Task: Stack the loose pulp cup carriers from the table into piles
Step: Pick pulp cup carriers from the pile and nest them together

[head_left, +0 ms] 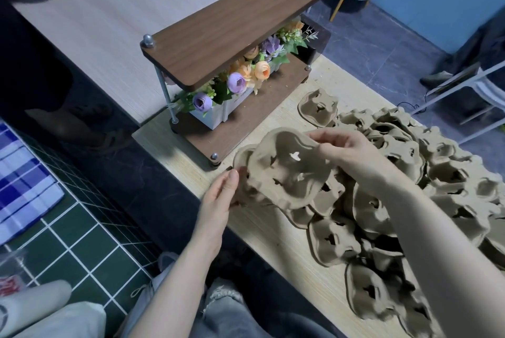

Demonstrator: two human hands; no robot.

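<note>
Left hand: the left hand [220, 195], lower centre of the frame, has its thumb and fingers curled on the near edge of a low pile of nested brown pulp carriers [247, 190] at the worktop's near corner, steadying it.
Right hand: the right hand [352, 156], centre of the frame, pinches the far rim of one brown moulded-pulp cup carrier [287, 165], held tilted just above that pile.
Doing it well: I'd say the lifted carrier needs turning until its cup wells sit over those below, then lowering flat so it nests rather than rides up; the left hand is best kept on the pile as a stop.
Carrier's look: dull grey-brown, wavy rim, shallow wells with ragged slots, one hole showing light through; thin and likely easy to bend.
Loose heap: a wide heap of loose brown pulp carriers [410, 173] fills the right of the pale wood-grain worktop [273, 242], overlapping at all angles; plenty left.
Farther off: a dark-wood two-tier shelf [235, 28] with a white box of artificial flowers [240, 83], upper centre.
</note>
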